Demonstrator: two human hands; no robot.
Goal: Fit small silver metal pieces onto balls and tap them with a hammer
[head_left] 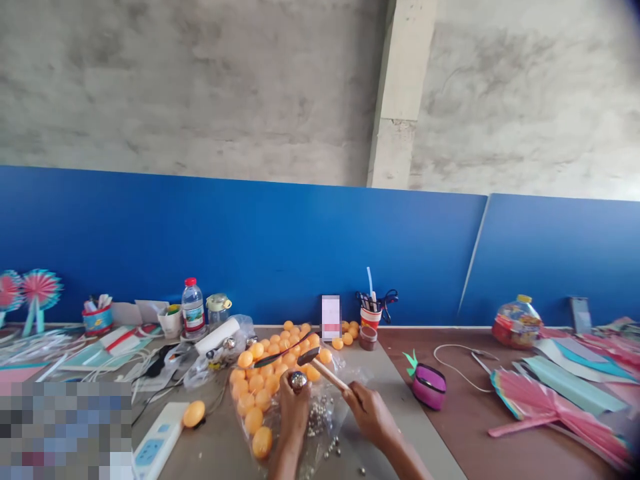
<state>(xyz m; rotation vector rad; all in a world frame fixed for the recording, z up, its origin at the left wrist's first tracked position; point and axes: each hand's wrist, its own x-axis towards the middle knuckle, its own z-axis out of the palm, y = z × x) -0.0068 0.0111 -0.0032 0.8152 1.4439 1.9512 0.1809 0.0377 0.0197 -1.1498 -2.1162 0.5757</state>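
Note:
My left hand [294, 408] is closed around a shiny silver ball [299, 381]. In my right hand [367, 408] is the pale handle of a wooden-handled tool [327, 373]. Its dark, flat head hovers just above and beyond the silver ball; whether it is a brush I cannot tell. Many orange balls [256, 383] lie in a clear plastic bag left of and behind my hands. Loose small silver beads [320, 415] are scattered on plastic film between my wrists. A thin, dark curved item [283, 351] rests across the orange balls.
A phone [331, 318] and a cup of pens and scissors [370, 317] stand at the back. A power strip [161, 440] with an orange ball [194, 414] beside it lies left. Right are a purple pouch [429, 387] and a pink paper fan [545, 410]. A bottle [193, 310] stands back left.

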